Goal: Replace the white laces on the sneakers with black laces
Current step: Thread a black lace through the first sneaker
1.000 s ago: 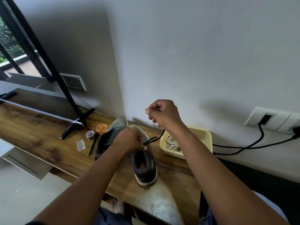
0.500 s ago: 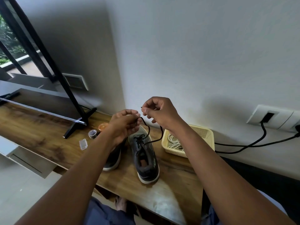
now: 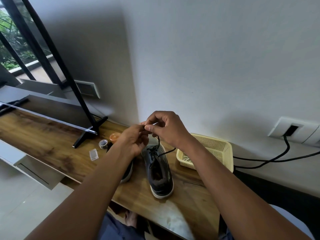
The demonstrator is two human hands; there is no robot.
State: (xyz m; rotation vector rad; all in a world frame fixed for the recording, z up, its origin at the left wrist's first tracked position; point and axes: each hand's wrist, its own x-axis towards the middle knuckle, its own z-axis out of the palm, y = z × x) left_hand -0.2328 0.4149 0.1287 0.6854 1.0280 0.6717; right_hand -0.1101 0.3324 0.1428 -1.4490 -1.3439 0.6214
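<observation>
both hands meet above the right sneaker (image 3: 159, 170). the right hand (image 3: 166, 129) pinches the black lace (image 3: 158, 141), which drops straight below the grip to the eyelets; the left hand (image 3: 133, 141) pinches beside it, equally near.

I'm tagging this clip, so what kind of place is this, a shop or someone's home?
Most likely a home room, not a shop: a flat-screen TV stands on a wooden wall shelf, a wall socket has cables plugged in, and a railed balcony shows outside.
</observation>
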